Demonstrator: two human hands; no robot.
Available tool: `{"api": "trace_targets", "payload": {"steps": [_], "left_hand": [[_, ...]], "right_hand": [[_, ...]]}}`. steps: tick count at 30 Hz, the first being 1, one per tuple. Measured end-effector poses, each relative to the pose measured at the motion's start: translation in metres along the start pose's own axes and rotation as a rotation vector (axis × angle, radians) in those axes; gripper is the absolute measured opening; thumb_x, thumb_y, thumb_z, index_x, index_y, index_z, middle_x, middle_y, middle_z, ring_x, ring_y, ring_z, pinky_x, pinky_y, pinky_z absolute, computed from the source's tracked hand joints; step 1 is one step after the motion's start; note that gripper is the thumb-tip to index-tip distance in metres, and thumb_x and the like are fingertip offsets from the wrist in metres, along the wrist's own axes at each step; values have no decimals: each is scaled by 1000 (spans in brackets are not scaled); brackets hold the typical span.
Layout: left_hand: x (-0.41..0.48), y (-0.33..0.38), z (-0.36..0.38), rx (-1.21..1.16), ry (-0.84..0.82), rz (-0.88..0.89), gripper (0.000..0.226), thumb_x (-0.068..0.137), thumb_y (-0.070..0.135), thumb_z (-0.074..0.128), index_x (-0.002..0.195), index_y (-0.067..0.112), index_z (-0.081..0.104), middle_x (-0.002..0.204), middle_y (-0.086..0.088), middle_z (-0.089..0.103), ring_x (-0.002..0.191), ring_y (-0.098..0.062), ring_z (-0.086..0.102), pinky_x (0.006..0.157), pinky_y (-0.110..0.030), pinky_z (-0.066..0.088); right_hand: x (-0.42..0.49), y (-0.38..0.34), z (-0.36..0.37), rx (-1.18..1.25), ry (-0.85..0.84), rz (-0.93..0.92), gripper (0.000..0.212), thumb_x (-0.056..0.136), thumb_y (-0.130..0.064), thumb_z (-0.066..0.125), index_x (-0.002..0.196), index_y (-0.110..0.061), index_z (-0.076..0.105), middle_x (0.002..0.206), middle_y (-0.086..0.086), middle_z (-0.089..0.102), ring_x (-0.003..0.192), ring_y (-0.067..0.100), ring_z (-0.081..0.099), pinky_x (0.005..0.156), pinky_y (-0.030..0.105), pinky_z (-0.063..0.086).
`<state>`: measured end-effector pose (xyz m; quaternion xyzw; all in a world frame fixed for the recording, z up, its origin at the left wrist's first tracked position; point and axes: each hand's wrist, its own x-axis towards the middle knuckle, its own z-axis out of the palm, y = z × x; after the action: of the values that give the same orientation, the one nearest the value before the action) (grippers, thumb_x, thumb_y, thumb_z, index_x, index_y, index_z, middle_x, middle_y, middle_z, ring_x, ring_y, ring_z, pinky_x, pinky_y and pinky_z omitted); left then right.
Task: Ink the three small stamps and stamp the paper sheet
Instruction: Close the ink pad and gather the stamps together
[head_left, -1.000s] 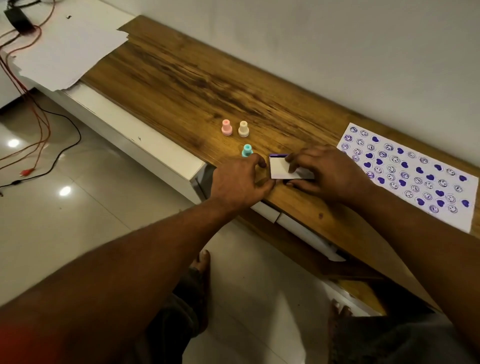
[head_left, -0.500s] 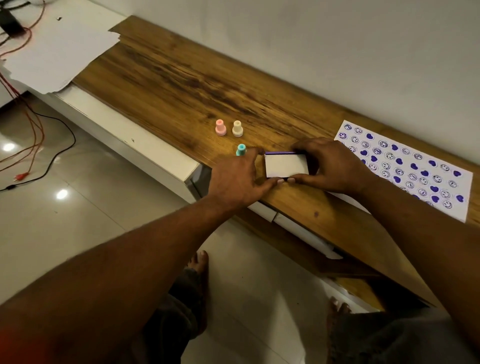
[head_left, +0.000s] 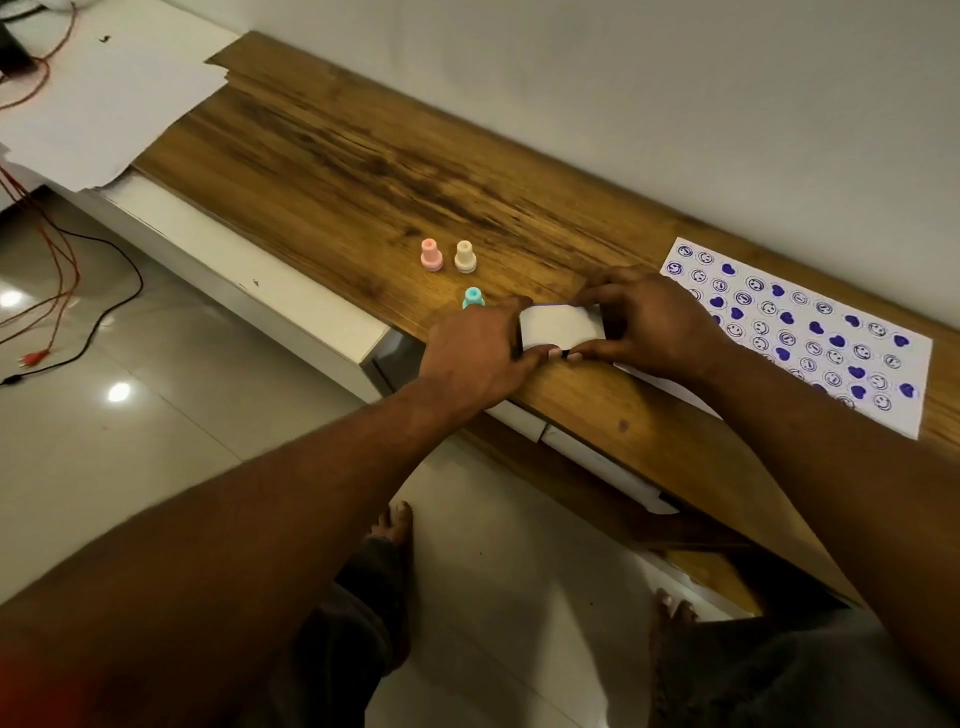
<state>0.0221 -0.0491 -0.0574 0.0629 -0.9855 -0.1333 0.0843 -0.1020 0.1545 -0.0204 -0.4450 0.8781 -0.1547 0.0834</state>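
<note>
A small white ink pad case (head_left: 558, 326) lies on the wooden shelf (head_left: 363, 171), gripped from both sides. My left hand (head_left: 475, 353) holds its left edge and my right hand (head_left: 647, 322) holds its right edge; a thin purple line shows along its far edge. A teal stamp (head_left: 472, 298) stands just behind my left hand. A pink stamp (head_left: 431, 255) and a cream stamp (head_left: 465, 256) stand upright side by side farther back. The paper sheet (head_left: 810, 332), covered in purple smileys and hearts, lies to the right, partly under my right wrist.
White paper sheets (head_left: 104, 98) overlap the shelf's left end. Red and black cables (head_left: 52, 270) trail over the tiled floor on the left. The wall runs close behind the shelf. My feet are on the floor below the shelf's front edge.
The white case has shifted slightly between my hands and its lid lies flatter; my right hand has moved from on top of it to its right edge. The stamps have not moved.
</note>
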Motion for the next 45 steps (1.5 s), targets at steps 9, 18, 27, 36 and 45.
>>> {"api": "trace_targets", "payload": {"steps": [9, 18, 27, 36, 45], "left_hand": [[1, 13, -4, 110, -18, -70, 75, 87, 86, 50, 129, 25, 61, 103, 0, 71, 82, -13, 53, 63, -31, 33], [5, 12, -17, 133, -4, -25, 79, 79, 90, 55, 124, 26, 70, 78, 8, 56, 72, -12, 50, 50, -22, 13], [6, 7, -12, 119, -81, -49, 82, 78, 90, 56, 131, 29, 67, 97, 4, 73, 72, -8, 41, 51, -21, 14], [7, 9, -14, 104, -171, -82, 73, 77, 81, 70, 131, 32, 63, 106, 4, 72, 81, -11, 51, 63, -27, 35], [3, 13, -17, 164, -181, -139, 80, 75, 90, 59, 123, 27, 67, 90, 3, 62, 76, -11, 43, 63, -31, 36]], "right_hand": [[-4, -20, -7, -152, 54, 61, 64, 86, -45, 80, 145, -27, 62, 147, 1, 62, 131, 30, 59, 96, 40, 53], [-8, -26, -6, -123, 155, 263, 77, 73, -74, 77, 134, -28, 69, 119, 3, 76, 104, 27, 72, 72, 30, 47], [-6, -58, 4, -148, 204, 374, 92, 73, -92, 55, 128, -19, 65, 121, 9, 71, 105, 30, 68, 81, 39, 55], [9, -63, 19, -225, 84, 450, 104, 64, -95, 44, 130, -17, 63, 130, 11, 65, 117, 32, 61, 100, 48, 48], [16, -27, 25, -1, 91, 293, 100, 67, -72, 73, 152, -26, 46, 145, 4, 60, 135, 30, 49, 106, 50, 38]]}}
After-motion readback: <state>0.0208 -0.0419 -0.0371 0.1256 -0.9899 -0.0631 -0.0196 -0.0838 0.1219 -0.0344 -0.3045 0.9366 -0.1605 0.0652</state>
